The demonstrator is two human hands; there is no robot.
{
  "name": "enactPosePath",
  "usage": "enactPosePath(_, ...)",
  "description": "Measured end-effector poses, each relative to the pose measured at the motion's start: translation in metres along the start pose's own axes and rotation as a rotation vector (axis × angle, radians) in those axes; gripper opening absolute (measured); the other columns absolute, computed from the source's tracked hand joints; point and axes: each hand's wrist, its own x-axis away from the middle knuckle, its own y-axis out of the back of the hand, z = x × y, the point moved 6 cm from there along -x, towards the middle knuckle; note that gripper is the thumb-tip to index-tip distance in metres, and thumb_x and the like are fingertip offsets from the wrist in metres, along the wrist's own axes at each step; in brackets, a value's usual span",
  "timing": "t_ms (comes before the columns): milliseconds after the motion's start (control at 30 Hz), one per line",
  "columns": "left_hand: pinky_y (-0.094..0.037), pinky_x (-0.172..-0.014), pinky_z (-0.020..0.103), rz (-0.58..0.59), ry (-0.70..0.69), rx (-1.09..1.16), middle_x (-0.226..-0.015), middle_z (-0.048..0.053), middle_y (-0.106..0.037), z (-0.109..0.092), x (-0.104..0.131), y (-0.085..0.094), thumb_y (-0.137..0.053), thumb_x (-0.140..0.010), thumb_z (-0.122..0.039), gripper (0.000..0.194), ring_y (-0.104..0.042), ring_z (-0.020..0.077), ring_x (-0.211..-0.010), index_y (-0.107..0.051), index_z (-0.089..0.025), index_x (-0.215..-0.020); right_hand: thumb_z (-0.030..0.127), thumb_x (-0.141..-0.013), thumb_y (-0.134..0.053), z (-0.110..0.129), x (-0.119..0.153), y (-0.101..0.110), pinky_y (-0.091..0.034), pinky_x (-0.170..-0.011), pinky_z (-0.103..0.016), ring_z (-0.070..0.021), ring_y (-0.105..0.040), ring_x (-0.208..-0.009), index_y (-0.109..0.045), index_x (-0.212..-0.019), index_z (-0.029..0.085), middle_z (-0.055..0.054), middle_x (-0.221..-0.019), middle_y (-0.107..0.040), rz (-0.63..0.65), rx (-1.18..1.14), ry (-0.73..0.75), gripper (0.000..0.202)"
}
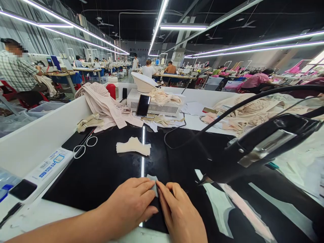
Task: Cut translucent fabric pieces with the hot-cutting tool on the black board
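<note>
Both my hands meet over a small pale grey piece of fabric [152, 178] lying on the black work surface [106, 182]. My left hand [133, 204] has its fingertips pressed down on the left side of the piece, thumb lower down near its edge. From the right, my right hand [181, 211] presses its closed fingers along the other edge, index fingertip close to the left fingers. Most of the piece is hidden under the fingers. Beyond the hands sits a small stack of cream cut pieces [133, 146] with a curved outline.
A large black tool with a cable [265, 145] juts in from the right. Pale cut strips [217, 206] lie beneath it. White-looped scissors [84, 146] and a long white box [48, 168] are at left. A phone [143, 105] stands before beige fabric heaps [106, 104].
</note>
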Motion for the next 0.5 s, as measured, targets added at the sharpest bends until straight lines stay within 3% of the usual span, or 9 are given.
enactPosePath(500,-0.052,-0.105,0.033,0.044,0.002,0.014,-0.123,0.006,-0.072,0.006,-0.006,-0.007,-0.057,-0.103,-0.041,0.033,-0.066,0.0199,-0.119,-0.062,-0.014,-0.121,0.032,-0.108,-0.027,-0.009,0.006,-0.012,-0.059,-0.061,-0.022,-0.0159,-0.071,-0.072,-0.065,-0.12,0.02,-0.006,-0.087,-0.066,0.015,-0.022,0.096,0.042)
